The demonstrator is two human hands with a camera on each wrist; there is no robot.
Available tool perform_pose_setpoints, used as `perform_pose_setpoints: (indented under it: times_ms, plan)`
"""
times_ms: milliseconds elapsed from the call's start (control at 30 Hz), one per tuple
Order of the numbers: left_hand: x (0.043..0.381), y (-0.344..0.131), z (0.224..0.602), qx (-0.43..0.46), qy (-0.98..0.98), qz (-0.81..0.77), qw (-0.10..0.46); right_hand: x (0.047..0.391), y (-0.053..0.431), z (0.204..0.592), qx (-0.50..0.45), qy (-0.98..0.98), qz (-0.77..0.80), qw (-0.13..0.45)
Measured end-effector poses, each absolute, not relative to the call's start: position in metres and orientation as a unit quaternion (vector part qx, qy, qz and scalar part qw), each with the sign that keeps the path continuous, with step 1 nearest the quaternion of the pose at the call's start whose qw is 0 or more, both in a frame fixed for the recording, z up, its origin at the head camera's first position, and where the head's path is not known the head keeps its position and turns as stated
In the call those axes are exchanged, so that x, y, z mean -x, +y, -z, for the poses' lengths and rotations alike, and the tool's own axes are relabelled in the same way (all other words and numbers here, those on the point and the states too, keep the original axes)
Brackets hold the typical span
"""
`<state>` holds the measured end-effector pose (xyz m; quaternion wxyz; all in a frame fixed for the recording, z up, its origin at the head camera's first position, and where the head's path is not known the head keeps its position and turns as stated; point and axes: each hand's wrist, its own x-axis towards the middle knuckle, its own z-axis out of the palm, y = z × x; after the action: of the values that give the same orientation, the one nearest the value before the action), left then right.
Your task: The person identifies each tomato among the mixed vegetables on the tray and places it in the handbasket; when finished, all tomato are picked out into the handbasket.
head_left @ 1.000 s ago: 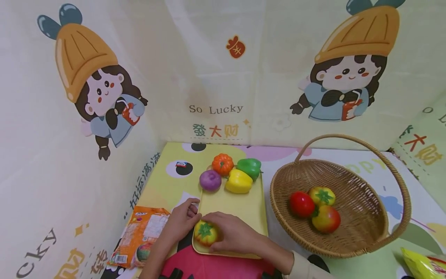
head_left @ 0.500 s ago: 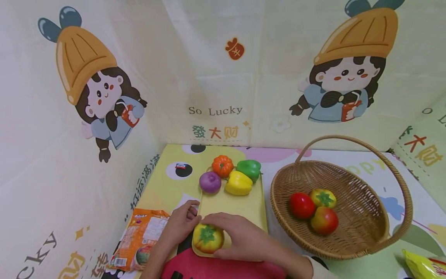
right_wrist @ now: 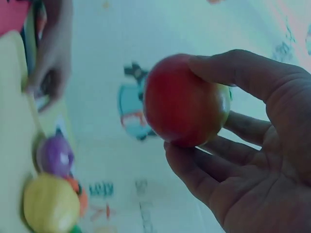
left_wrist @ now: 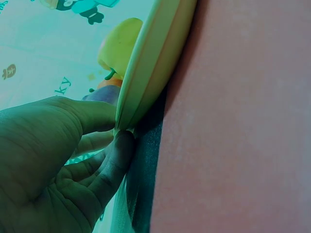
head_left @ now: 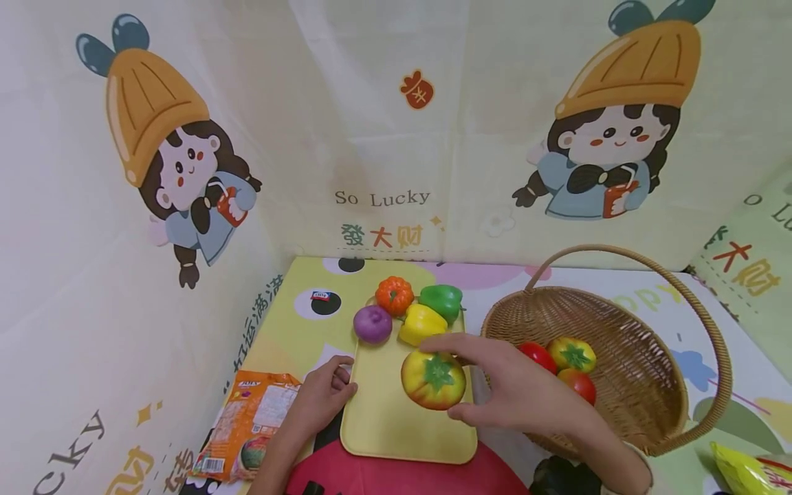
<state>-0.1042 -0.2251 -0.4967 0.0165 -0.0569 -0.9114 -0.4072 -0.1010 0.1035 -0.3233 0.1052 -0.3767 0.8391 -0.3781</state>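
My right hand (head_left: 516, 385) holds a yellow-and-red tomato (head_left: 427, 388) with a green star-shaped stem leaf, between thumb and fingertips. It is raised over the pale yellow tray (head_left: 396, 433). In the right wrist view the tomato (right_wrist: 182, 99) turns its red underside to the camera. At the tray's left edge, my left hand (head_left: 323, 395) pinches the rim; thumb and finger meet on the tray (left_wrist: 160, 53) in the left wrist view. Toward the tray's far end sit a purple onion (head_left: 372, 324), an orange pumpkin (head_left: 394, 295), a yellow bell pepper (head_left: 423, 324) and a green bell pepper (head_left: 442, 301).
Right of the tray stands a wicker basket (head_left: 625, 344) with a tall handle, holding a red tomato (head_left: 535, 355), a yellow-green tomato (head_left: 569, 350) and a red-yellow fruit (head_left: 577, 385). An orange snack bag (head_left: 247, 426) lies left; a yellow bag (head_left: 745, 471) lies at lower right.
My right hand has lifted the tomato from the tray's near left corner and carried it up and to the right. The left hand stays at the tray's edge.
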Motion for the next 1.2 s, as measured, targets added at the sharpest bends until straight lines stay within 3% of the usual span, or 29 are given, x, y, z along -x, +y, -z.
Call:
perform_pose_setpoints:
  times_ms: [167, 867, 1200]
  plan:
    - [0.104, -0.225, 0.497, 0.055, -0.912, 0.405, 0.019, 0.120, 0.131, 0.326, 0.368, 0.852, 0.365, 0.072]
    - [0.103, -0.225, 0.500, 0.049, -0.913, 0.406, 0.016, 0.159, 0.204, 0.331, 0.308, 0.901, 0.294, 0.082]
    - [0.105, -0.226, 0.500, 0.054, -0.910, 0.410, 0.025, 0.178, 0.238, 0.330, 0.292, 0.889, 0.324, 0.141]
